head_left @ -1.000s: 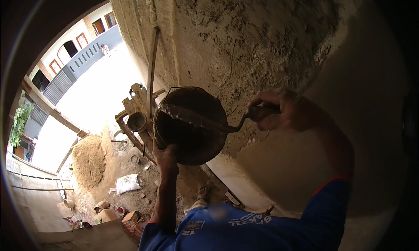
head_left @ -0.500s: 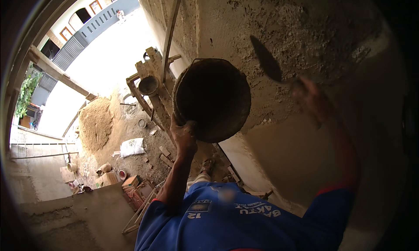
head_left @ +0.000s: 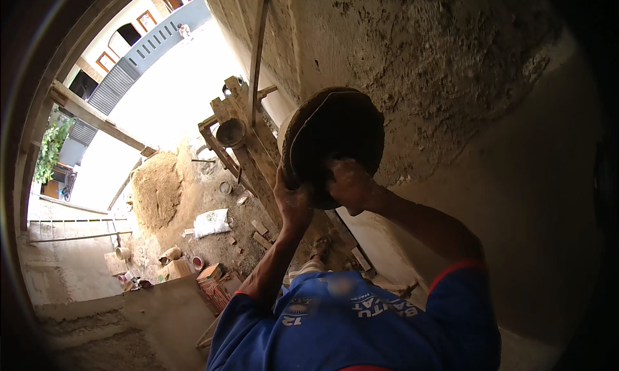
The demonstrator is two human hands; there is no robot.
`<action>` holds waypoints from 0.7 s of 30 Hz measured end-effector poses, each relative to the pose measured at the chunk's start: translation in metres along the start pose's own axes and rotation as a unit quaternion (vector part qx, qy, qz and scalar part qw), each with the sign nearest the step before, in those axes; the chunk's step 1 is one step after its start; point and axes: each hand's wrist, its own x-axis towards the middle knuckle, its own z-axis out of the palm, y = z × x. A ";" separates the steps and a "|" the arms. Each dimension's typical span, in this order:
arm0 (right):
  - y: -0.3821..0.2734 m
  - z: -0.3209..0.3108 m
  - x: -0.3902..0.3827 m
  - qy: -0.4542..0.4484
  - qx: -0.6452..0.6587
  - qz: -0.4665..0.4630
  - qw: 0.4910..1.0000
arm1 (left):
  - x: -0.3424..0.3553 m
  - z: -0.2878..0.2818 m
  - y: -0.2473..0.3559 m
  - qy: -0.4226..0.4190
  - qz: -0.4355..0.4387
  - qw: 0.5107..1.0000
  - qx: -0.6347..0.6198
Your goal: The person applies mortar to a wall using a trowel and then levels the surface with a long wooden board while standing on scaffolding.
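Observation:
A dark, mortar-crusted bucket (head_left: 288, 139) hangs before me, its mouth tipped toward me and its wire handle lying along the rim. My left hand (head_left: 293, 200) is closed on the bucket's lower near rim. Over the mouth, my right hand (head_left: 351, 182) is closed round the trowel's handle. The blade is lost in the bucket's dark inside, and how much mortar is in there cannot be seen. Beyond the bucket rises a wall with rough wet mortar (head_left: 445, 68) on its upper part and a smoother surface lower down.
A wooden scaffold (head_left: 258, 155) with a second bucket (head_left: 231, 133) stands to the left, a pole (head_left: 258, 55) upright beside it. Below lie a sand heap (head_left: 157, 190), a white sack (head_left: 212, 222), bricks (head_left: 211, 275) and pots. A person (head_left: 185, 30) is far off by a grey fence.
My right hand has come from the wall leftward to the bucket, taking the trowel into its mouth. The bucket has shifted slightly right and tilted more.

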 end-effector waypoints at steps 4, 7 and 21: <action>-0.020 -0.013 0.005 -0.202 -0.278 -0.082 0.936 | 0.014 -0.011 0.025 -0.021 0.006 0.999 0.034; -0.003 -0.037 -0.009 -0.234 -0.210 -0.144 0.938 | 0.023 -0.008 0.028 -0.026 0.018 0.999 -0.012; 0.069 -0.049 -0.072 -0.008 0.960 0.278 0.038 | 0.025 0.026 0.014 -0.062 -0.018 0.997 -0.043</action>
